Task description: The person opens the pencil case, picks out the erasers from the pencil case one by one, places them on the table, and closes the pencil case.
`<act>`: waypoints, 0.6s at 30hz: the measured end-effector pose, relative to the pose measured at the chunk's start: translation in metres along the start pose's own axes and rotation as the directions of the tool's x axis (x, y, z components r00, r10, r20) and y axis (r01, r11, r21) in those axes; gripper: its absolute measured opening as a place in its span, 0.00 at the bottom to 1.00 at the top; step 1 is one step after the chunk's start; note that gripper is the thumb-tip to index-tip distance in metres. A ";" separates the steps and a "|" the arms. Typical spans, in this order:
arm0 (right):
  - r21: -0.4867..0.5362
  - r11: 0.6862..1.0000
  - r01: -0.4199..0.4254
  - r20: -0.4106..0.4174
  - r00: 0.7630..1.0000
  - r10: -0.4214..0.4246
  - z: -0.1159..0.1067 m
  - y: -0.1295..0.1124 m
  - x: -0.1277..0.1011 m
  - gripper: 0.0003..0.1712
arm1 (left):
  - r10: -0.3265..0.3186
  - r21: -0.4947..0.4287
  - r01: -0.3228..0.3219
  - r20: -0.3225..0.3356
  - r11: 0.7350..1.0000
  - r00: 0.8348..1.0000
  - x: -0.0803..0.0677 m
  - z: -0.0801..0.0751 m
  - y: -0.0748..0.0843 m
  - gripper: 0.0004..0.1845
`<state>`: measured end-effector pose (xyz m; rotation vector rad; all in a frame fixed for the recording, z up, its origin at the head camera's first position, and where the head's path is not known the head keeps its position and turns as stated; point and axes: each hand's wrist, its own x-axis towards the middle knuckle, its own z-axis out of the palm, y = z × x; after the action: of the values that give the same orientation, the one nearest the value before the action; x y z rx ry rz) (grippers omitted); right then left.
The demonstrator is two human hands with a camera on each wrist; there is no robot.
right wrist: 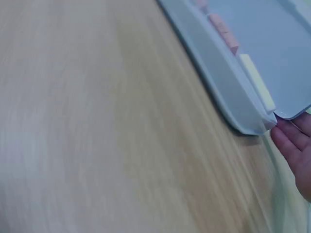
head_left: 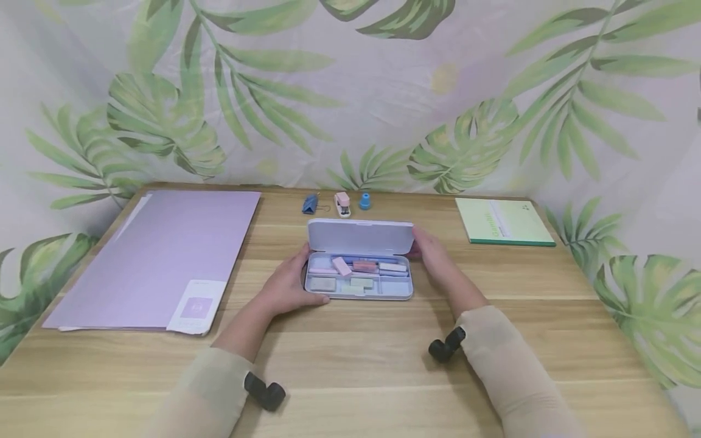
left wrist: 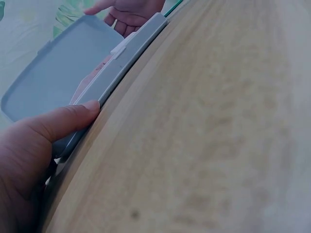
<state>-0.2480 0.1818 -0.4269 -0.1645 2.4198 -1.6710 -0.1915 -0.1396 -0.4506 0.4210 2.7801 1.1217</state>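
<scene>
A pale blue-grey pencil case (head_left: 358, 294) lies on the table with its lid (head_left: 361, 236) raised. Several small erasers sit in its compartments, among them a pink eraser (head_left: 342, 266), a red one (head_left: 365, 266) and a grey one (head_left: 323, 284). My left hand (head_left: 287, 283) grips the case's left end, the thumb along the front edge and the fingers round toward the back. At the right end, my right hand (head_left: 434, 255) touches the side of the lid with its fingers. In the right wrist view, the right hand's fingers (right wrist: 291, 138) extend by the case's corner.
Behind the case stand a blue binder clip (head_left: 310, 204), a pink and white stapler (head_left: 342, 205) and a small blue cone-shaped object (head_left: 364, 201). A large purple folder (head_left: 164, 255) lies at left, a green notebook (head_left: 504, 222) at back right. A leaf-patterned cloth (head_left: 383, 103) hangs behind the table.
</scene>
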 end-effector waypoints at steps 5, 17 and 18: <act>0.197 0.980 0.016 -0.170 0.985 0.018 0.006 0.006 0.010 0.27 | -0.016 0.017 0.017 -0.019 1.000 1.000 -0.003 0.000 0.000 0.67; -0.055 0.998 0.020 -0.369 0.929 -0.039 0.021 0.011 0.022 0.19 | -0.041 0.037 0.041 -0.013 0.998 0.999 -0.007 0.004 0.004 0.65; -0.095 0.995 0.011 -0.368 0.929 -0.045 0.021 0.011 0.022 0.20 | -0.039 0.042 0.039 -0.013 0.998 0.999 -0.007 0.004 0.004 0.65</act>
<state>-0.2645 0.1623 -0.4466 0.1171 2.7784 -1.7363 -0.1828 -0.1366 -0.4507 0.3639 2.8136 1.0627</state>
